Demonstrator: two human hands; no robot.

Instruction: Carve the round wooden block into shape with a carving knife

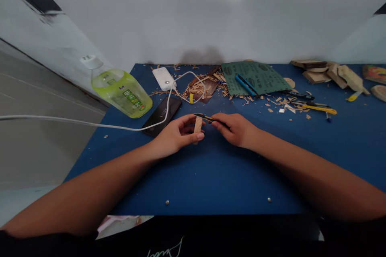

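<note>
Between the thumb and fingers of my left hand (177, 133) a small wooden block (198, 125) stands roughly upright over the blue table (211, 180). My right hand (234, 129) is closed around a dark-handled craft knife (208, 118). Its blade lies at the top end of the block, seemingly touching it. Just behind my left wrist lies a black phone (163, 117) with its screen lit.
A white cable (90, 123) runs from the left across the phone to a white power bank (163, 78). A bottle of yellow-green liquid (122, 93) stands at the left. Behind are wood shavings (197, 88), green sandpaper (268, 78), a blue cutter (245, 84), a yellow cutter (319, 108) and wood pieces (336, 74).
</note>
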